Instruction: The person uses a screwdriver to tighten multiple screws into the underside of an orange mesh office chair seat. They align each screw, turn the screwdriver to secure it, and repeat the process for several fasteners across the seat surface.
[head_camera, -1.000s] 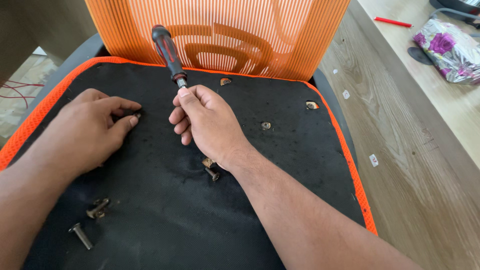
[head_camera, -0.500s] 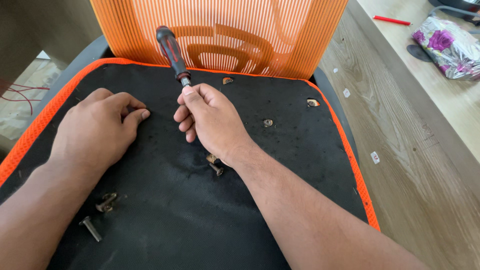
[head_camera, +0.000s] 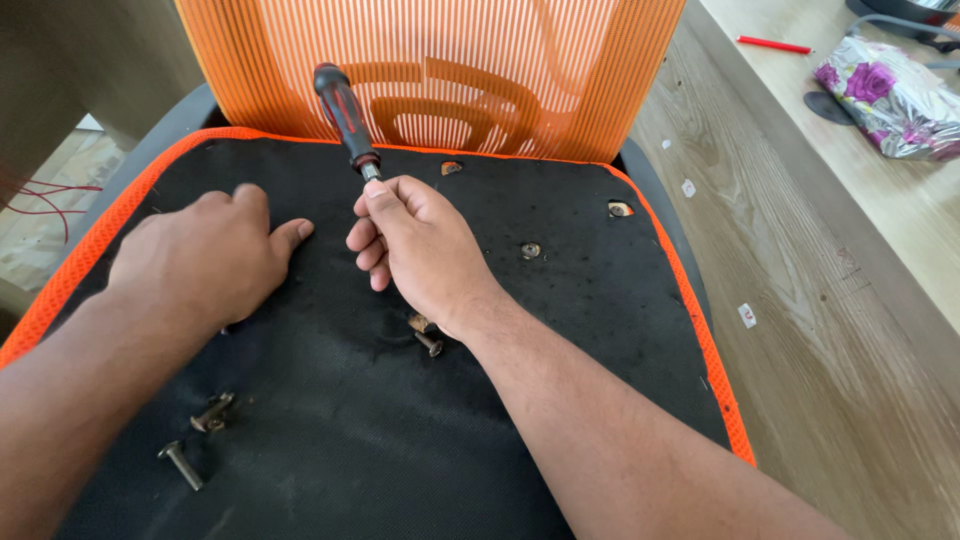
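My right hand grips the metal shaft of a screwdriver with a black and red handle; the handle leans up and away toward the orange mesh chair back. My left hand rests palm down on the black underside of the chair seat, fingers together, holding nothing that I can see. A loose bolt lies just under my right wrist. Two more bolts lie near my left forearm. The screwdriver's tip is hidden by my right hand.
The seat has an orange mesh border. Screw holes show near its far edge. A wooden floor lies to the right, with a floral foil package and a red pencil. Red wires trail at left.
The view has shifted slightly. My left hand has slid a little toward my right hand; the right hand keeps its grip on the screwdriver in about the same place.
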